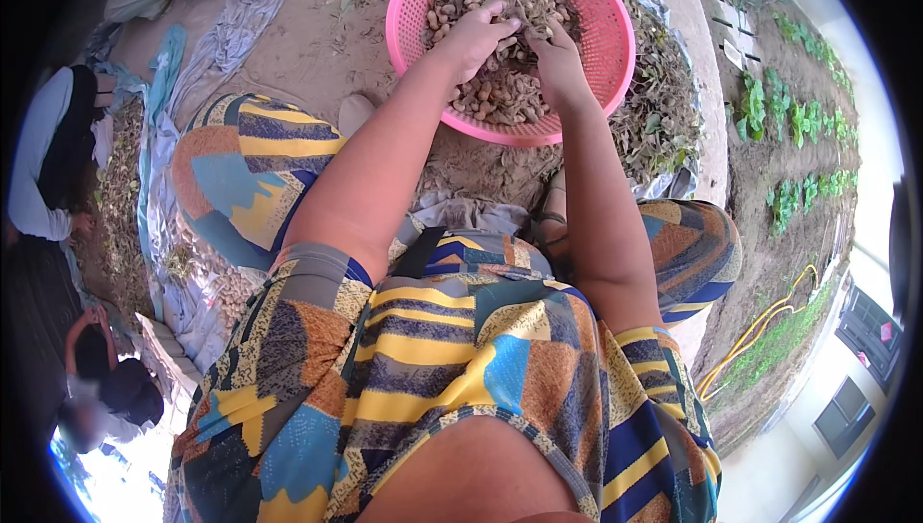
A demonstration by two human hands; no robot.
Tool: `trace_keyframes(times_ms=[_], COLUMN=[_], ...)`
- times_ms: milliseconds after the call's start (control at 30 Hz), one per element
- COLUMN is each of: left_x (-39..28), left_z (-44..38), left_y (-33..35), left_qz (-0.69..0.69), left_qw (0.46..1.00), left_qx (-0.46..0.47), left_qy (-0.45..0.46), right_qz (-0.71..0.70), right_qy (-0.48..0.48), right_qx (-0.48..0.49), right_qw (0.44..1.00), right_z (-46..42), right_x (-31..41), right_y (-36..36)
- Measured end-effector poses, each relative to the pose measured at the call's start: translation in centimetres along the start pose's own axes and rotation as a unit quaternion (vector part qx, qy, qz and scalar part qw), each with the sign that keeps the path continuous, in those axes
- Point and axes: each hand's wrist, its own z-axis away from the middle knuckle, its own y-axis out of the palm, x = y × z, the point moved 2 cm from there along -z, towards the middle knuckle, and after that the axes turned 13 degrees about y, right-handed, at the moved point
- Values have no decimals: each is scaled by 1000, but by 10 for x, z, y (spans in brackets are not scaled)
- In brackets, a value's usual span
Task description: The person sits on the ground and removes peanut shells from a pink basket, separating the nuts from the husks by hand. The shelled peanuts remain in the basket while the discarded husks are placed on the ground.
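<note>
A round pink plastic basket point(611, 40) with perforated walls stands on the soil before me. Inside it lies a heap of unshelled peanuts point(497, 97) mixed with dry leaves and stems. My left hand point(476, 38) is over the left part of the heap, thumb and forefinger extended toward the middle; whether it pinches anything is unclear. Facing it, my right hand point(559, 65) has its thumb and fingers around a clump of dry peanut plant debris point(532, 17). The fingertips of both hands are partly hidden by the debris.
Uprooted peanut plants point(652, 108) are piled right of the basket. Crumpled pale sheeting point(238, 25) lies to the left, with loose peanuts point(234, 296) near my knee. Two people point(45, 155) are at far left. A vegetable bed point(782, 155) and yellow hose point(757, 332) are on the right.
</note>
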Motion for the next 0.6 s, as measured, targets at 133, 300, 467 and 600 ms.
trace_keyframes(times_ms=[133,300,467,600], left_x=[-7,1,0,-4], left_z=[3,9,5,12], left_y=[2,3,-5,-6], left_qz=[-26,-171,-387,-474], left_qw=[998,984,915,874], left_qx=[-18,-49,-72,-46], left_qy=[-49,17,85,98], right_qz=[149,9,369,438], right_qy=[-166,-16,-193,-173], right_qx=[-4,3,-142,-152], right_qw=[975,1000,898,869], right_z=[-14,16,-6,16], right_x=[-3,16,-7,4], right_y=[-22,-2,-33,-21])
